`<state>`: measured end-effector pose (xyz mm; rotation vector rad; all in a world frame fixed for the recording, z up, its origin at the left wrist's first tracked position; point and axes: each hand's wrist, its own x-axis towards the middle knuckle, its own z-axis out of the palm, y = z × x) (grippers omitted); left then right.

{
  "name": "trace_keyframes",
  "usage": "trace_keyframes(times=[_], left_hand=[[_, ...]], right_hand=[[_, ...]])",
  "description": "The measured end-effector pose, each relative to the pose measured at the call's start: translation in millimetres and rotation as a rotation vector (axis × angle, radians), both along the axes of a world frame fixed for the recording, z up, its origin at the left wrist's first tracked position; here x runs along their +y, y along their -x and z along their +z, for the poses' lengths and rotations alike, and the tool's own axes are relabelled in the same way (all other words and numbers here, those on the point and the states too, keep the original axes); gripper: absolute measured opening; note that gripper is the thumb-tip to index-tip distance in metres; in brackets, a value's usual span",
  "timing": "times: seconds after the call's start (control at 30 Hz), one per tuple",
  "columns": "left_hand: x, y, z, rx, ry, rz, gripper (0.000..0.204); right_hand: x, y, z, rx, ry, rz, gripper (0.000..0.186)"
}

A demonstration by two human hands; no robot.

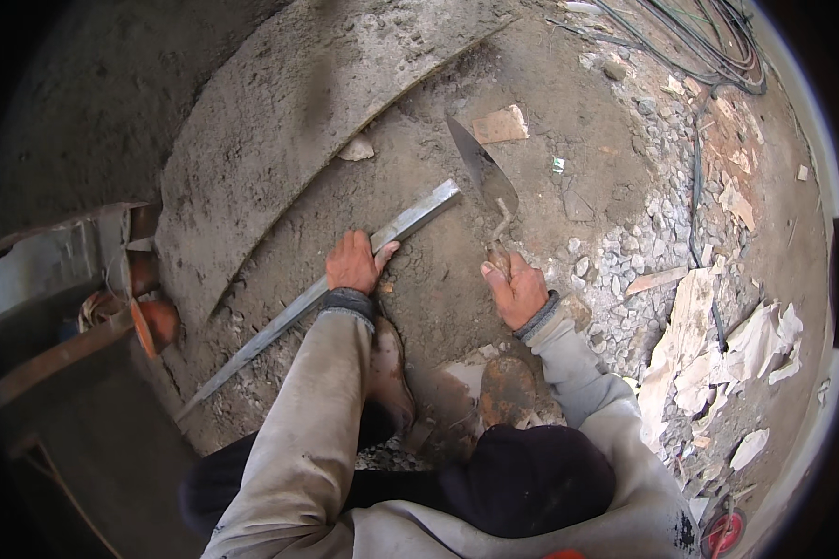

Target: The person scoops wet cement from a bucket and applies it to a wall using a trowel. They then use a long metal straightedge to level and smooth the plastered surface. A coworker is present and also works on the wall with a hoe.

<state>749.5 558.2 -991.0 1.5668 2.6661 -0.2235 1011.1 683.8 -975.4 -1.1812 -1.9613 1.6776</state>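
Observation:
My left hand is wrapped over a long grey metal straightedge, a hollow bar lying slantwise on the rough ground. Its far end points up and to the right, past my fingers. In my right hand is the handle of a pointed trowel. The trowel's blade reaches away from me, just right of the bar's end, and its bent neck shows above my fist. Whether the blade touches the ground I cannot tell. Beyond the bar lies a grey mortar layer with a raised, curving edge.
Loose gravel spreads along the right, with torn paper on it. Black cables coil at the far right. A flat brown piece lies near the trowel tip. An orange object stands at left. My boots are close below my hands.

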Motion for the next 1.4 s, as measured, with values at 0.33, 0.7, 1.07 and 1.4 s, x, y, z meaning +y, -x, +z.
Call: trace_keyframes(times=[0.33, 0.7, 1.07, 1.4], left_hand=[[1, 2, 0, -0.01, -0.027, -0.021, 0.063], [0, 2, -1, -0.014, 0.016, -0.015, 0.064], [-2, 0, -2, -0.003, -0.039, -0.021, 0.061], [-3, -4, -5, -0.008, -0.01, -0.055, 0.055]], right_hand=[[-12, 4, -4, -0.103, 0.007, 0.069, 0.039], [8, 3, -17, -0.149, -0.031, 0.135, 0.038], [14, -1, 13, -0.02, 0.041, 0.1, 0.04], [14, -5, -4, -0.042, 0.071, 0.105, 0.041]])
